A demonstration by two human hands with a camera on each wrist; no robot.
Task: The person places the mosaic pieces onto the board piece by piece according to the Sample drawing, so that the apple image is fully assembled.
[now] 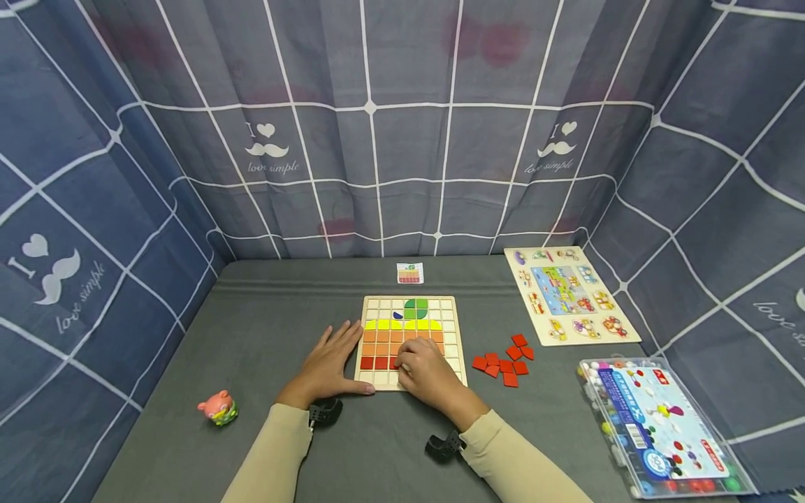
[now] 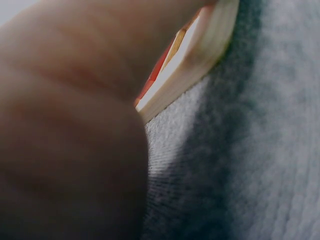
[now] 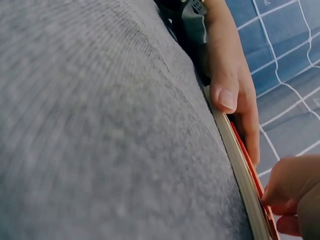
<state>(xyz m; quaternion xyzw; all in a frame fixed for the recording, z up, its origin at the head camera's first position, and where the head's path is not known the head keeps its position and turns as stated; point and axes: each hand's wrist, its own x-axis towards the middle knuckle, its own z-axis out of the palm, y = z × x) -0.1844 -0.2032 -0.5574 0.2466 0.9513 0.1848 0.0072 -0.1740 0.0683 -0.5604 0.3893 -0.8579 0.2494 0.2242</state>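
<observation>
A wooden grid board (image 1: 448, 381) lies on the grey cloth, with green leaf-shaped pieces (image 1: 416, 309), a small blue piece (image 1: 397, 316), a yellow row (image 1: 383, 325), orange rows (image 1: 382, 337) and dark red tiles (image 1: 375, 362) in its cells. Spread along the board's left edge, my left hand (image 1: 332, 365) has its thumb against the near left corner. My right hand (image 1: 429, 374) is over the board with curled fingers, pinching a red tile (image 1: 394, 363) at the dark red row; the fingers hide most of it. Loose red tiles (image 1: 511, 379) lie right of the board.
A small picture card (image 1: 410, 273) lies behind the board. At the back right is a wooden picture board (image 1: 546, 335), with a clear plastic case (image 1: 666, 426) in front of it. A pink pig figure (image 1: 218, 408) stands at the left.
</observation>
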